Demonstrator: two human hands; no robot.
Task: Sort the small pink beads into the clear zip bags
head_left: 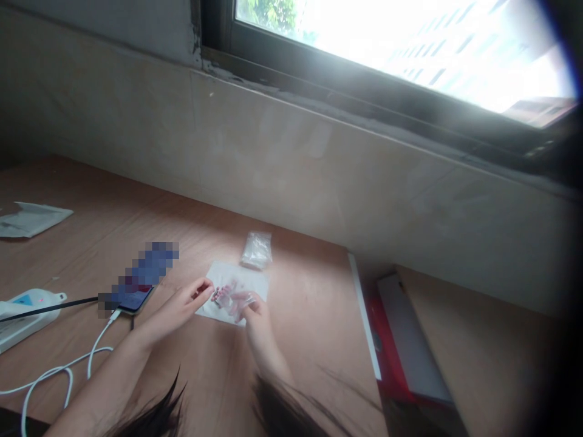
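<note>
Light wooden desktop [300, 315] runs beneath a beige stone sill [319, 164], with a dark window frame [364, 79] and bright daylight across the upper right of the frame.

Near the middle of the desk, both hands are held low over a white sheet of paper [232, 291]. The left hand [175, 309] comes in from the lower left, its fingers curled and partly closed, with the thumb and forefinger pinched on a small dark-and-pink item [220, 296]. What that item is can't be made out at this size. The right hand [255, 318] comes up from the bottom, its fingers bent and closed on a crumpled piece of clear plastic [239, 303], which touches the item. Both sit just above the paper.

Just beyond the paper lies a small clear plastic bag [257, 250]. To the left, a phone [134, 298], partly blurred out, rests on the desk with a white cable [59, 370] looping toward the bottom left. Further left are a white power strip [22, 315] with a black cord [50, 308] and, at the upper left, a folded paper packet [31, 218]. A red-and-white folder [401, 340] stands at the lower right, and dark strands of hair [282, 413] hang across the bottom of the view.
</note>
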